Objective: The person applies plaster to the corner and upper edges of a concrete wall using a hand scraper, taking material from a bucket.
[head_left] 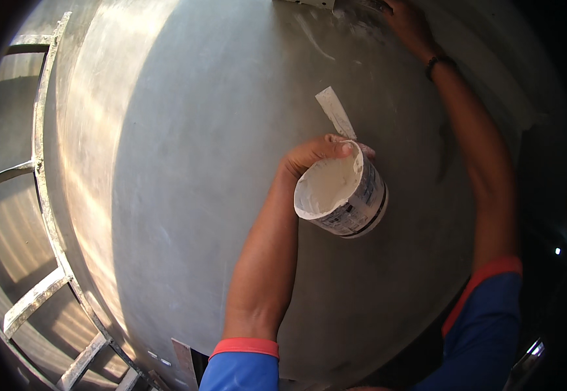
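My left hand (313, 156) grips a round tub (345, 195) of white paste by its rim, thumb over the edge, together with a flat white-smeared blade (335, 112) that sticks up behind the tub. The tub is tilted, its open mouth facing me, and is held in front of a grey plastered wall (218, 163). My right hand (407, 23) is stretched up to the top of the wall, pressed against it beside a white box (309, 3). The fingers are partly cut off by the picture's edge, so whatever they hold is hidden. A dark band circles my right wrist.
A metal scaffold frame (42, 195) with rungs runs down the left side, next to the wall. Fresh pale smears (316, 39) mark the wall near the top. The right edge is dark, with a small bright light (557, 251).
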A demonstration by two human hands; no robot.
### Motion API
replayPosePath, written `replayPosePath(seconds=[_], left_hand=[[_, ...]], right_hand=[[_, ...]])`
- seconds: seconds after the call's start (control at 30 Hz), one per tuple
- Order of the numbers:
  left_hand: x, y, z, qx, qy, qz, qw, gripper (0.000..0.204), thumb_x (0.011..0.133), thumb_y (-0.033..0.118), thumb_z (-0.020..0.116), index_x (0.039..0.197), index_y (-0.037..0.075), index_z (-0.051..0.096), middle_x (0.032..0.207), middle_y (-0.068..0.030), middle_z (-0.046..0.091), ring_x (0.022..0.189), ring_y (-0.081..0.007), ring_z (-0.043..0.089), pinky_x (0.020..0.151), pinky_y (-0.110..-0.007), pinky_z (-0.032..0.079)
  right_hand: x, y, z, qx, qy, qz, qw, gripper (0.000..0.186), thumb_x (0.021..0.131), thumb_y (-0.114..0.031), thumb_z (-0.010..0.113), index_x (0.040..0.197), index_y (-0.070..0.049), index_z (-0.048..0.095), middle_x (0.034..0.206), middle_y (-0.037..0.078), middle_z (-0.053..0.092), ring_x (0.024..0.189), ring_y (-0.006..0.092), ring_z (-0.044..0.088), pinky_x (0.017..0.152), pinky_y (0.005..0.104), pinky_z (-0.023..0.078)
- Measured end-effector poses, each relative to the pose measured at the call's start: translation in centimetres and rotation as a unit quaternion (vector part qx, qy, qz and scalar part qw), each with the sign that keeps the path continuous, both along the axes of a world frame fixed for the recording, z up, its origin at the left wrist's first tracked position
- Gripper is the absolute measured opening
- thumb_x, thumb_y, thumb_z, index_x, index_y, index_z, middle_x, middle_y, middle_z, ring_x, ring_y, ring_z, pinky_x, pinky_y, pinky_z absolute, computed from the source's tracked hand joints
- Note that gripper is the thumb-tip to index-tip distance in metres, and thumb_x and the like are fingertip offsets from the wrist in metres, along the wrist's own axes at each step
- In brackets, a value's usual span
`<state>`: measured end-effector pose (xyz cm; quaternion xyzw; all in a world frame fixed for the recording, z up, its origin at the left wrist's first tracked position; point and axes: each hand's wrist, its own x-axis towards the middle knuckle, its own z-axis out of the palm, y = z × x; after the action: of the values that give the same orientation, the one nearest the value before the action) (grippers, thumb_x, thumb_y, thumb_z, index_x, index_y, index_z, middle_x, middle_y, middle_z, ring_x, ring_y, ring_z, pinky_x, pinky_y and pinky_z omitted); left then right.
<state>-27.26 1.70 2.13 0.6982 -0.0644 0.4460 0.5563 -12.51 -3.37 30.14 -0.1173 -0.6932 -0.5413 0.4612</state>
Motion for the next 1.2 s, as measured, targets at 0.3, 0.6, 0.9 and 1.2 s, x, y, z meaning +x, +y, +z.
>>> replayPosePath(seconds=[0.3, 0.6, 0.9, 1.2], left_hand=[[0.2, 0.3, 0.2, 0.009, 0.011, -0.008, 1.0, 0.056, 0.075, 0.031, 0.08, 0.116, -0.004, 0.064, 0.091, -0.0106, 0.072, 0.083, -0.0172, 0.068, 0.08, -0.028, 0.051], [0.3, 0.0, 0.3, 0.019, 0.025, -0.004, 0.999, 0.055, 0.078, 0.033, 0.079, 0.117, -0.002, 0.064, 0.094, -0.0093, 0.072, 0.086, -0.0169, 0.068, 0.082, -0.03, 0.051], [0.0, 0.0, 0.0, 0.013, 0.009, 0.016, 1.0, 0.054, 0.077, 0.032, 0.08, 0.117, -0.002, 0.065, 0.094, -0.0094, 0.072, 0.085, -0.0167, 0.068, 0.082, -0.03, 0.05], [-0.1, -0.1, -0.2, 0.012, -0.006, -0.001, 1.0, 0.054, 0.076, 0.033, 0.081, 0.114, -0.003, 0.066, 0.093, -0.0102, 0.072, 0.084, -0.0172, 0.068, 0.081, -0.03, 0.05]], right_hand=[[-2.9, -1.1, -1.8, -0.061, 0.068, -0.04, 0.995, 0.028, 0.097, -0.009, 0.046, 0.114, 0.004, 0.064, 0.116, 0.021, 0.062, 0.109, 0.0344, 0.058, 0.096, 0.0424, 0.045], [4.7, 4.7, 0.6, 0.089, 0.04, -0.017, 0.995, 0.027, 0.088, -0.011, 0.061, 0.116, -0.011, 0.061, 0.108, 0.011, 0.066, 0.098, 0.0319, 0.064, 0.083, 0.0397, 0.051], [1.3, 5.4, -0.9, 0.073, -0.052, -0.003, 0.996, 0.017, 0.086, -0.013, 0.066, 0.101, -0.007, 0.065, 0.098, 0.01, 0.065, 0.092, 0.0313, 0.064, 0.079, 0.0392, 0.051], [-4.2, 0.6, -2.8, -0.053, 0.017, -0.086, 0.995, 0.023, 0.095, -0.009, 0.05, 0.103, 0.007, 0.064, 0.109, 0.023, 0.06, 0.105, 0.0353, 0.057, 0.091, 0.044, 0.045]])
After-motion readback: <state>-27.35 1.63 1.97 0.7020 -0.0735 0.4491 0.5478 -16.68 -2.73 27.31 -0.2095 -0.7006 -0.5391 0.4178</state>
